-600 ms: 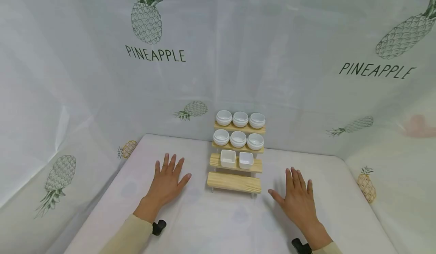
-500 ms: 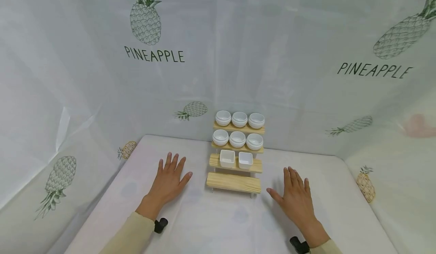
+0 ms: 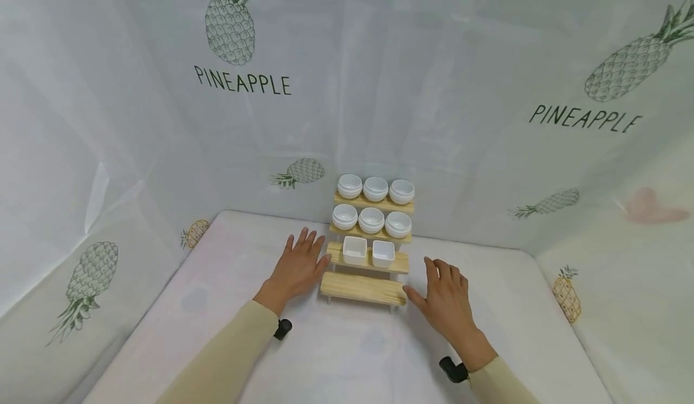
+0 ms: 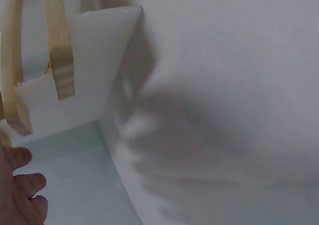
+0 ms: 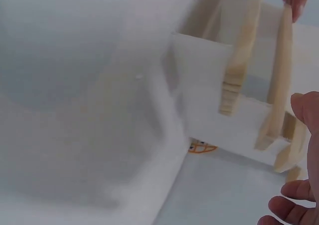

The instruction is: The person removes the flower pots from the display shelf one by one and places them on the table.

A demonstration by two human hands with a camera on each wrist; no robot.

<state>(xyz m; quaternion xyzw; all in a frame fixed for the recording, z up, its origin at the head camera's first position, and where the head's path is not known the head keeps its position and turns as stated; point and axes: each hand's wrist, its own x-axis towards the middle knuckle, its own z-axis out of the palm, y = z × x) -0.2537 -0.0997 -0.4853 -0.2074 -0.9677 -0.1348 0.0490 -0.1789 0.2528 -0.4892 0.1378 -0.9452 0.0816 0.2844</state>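
Note:
A stepped wooden rack (image 3: 362,289) stands at the back of the white table (image 3: 347,356). Its two upper steps each carry three round white bowls (image 3: 375,188). The third step holds two square white cups (image 3: 355,250), and the lowest step is bare. My left hand (image 3: 299,264) lies flat and open by the rack's left end, thumb at the third step. On the other side my right hand (image 3: 440,292) is open, its thumb close to the lowest step's right end. I cannot tell if either thumb touches the wood. The wrist views show the shelf ends (image 4: 60,60) (image 5: 239,70) close up.
Pineapple-printed sheets wall in the table at the back and on both sides. Black camera mounts sit at both wrists (image 3: 282,329) (image 3: 452,369). Bare tabletop lies in front of the rack between my forearms.
Both hands have slid forward and inward across the table, from well apart to the two ends of the rack. The bowls and cups have not moved.

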